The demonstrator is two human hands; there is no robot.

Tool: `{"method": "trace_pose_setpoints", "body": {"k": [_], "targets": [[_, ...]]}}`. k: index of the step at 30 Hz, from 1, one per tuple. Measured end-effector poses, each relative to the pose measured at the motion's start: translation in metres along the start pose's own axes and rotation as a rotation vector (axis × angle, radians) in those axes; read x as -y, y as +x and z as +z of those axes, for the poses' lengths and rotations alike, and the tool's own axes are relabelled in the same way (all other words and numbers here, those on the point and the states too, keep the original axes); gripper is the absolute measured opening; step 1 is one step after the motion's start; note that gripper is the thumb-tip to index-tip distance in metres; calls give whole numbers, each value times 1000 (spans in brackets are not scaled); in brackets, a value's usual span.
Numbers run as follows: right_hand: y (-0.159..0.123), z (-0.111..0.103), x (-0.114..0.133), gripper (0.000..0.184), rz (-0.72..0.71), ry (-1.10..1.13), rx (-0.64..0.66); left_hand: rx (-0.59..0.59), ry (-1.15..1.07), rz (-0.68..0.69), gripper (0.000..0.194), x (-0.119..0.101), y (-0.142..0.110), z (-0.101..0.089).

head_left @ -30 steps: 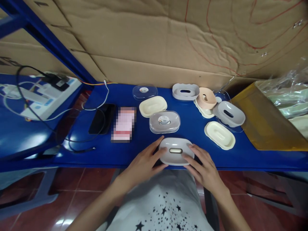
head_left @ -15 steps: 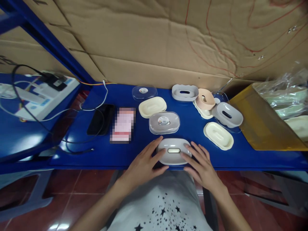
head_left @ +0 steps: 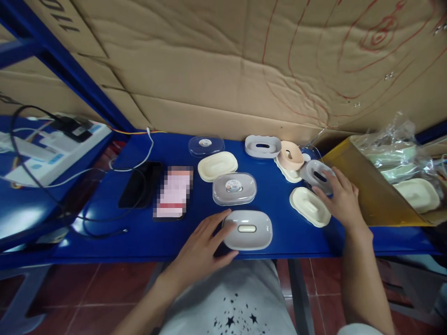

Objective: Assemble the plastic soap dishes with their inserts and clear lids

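Observation:
A grey oval soap dish (head_left: 262,236), with a cream strip showing through its slot, lies near the table's front edge. My left hand (head_left: 206,239) rests at its left end, fingers spread and touching it. Off to the right, my right hand (head_left: 342,197) has its thumb and fingers around the right end of another grey slotted dish (head_left: 310,173), covering part of it. Just below that hand lies a cream base (head_left: 307,208) with a raised middle. A lidded grey dish (head_left: 218,190) with a round label stands behind the front one.
Farther back are a cream base (head_left: 217,166), a clear lid (head_left: 195,148), a grey dish (head_left: 251,146) and a peach dish (head_left: 296,158). Two phones (head_left: 174,190) and cables lie left, beside a power strip (head_left: 45,172). An open carton (head_left: 384,204) with wrapped parts stands right.
My right hand has left the front grey dish and moved right to the other grey dish. My left hand stays at the front dish. The view has tilted up slightly.

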State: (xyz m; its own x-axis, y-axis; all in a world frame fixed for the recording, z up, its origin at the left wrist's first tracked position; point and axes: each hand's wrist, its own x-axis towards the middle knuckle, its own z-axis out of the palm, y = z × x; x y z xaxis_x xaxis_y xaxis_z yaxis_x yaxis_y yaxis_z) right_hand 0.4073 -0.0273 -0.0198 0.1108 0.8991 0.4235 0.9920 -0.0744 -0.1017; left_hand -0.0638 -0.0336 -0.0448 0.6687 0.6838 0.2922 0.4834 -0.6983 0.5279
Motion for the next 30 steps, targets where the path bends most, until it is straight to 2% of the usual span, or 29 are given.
{"method": "trace_pose_setpoints", "body": {"k": [4,7,9,12,15,18,21,24,26,30], "targets": [[-10,1,2,63,67,-2,-99,-6,1,20,56,1,0,1],[-25,-2,2,50,121,-21,-213,-16,-3,17,56,1,0,2],[-37,-4,-2,40,146,-46,-244,-16,-3,12,56,1,0,3],[-54,-7,-11,37,95,-67,-118,-6,-6,11,56,2,0,3],[-62,-4,-21,41,39,-82,2,-8,-4,18,55,2,0,3],[-60,-2,-29,42,43,-91,16,-12,7,22,53,2,0,3],[-50,-7,-31,42,49,-71,-31,-2,19,28,54,2,0,4],[-42,-21,-19,34,42,87,-127,8,22,25,56,1,-1,4],[-40,-31,-3,28,41,231,-182,11,24,17,57,1,-1,4],[-51,-40,44,25,155,473,-164,19,37,16,58,1,0,4]]}}
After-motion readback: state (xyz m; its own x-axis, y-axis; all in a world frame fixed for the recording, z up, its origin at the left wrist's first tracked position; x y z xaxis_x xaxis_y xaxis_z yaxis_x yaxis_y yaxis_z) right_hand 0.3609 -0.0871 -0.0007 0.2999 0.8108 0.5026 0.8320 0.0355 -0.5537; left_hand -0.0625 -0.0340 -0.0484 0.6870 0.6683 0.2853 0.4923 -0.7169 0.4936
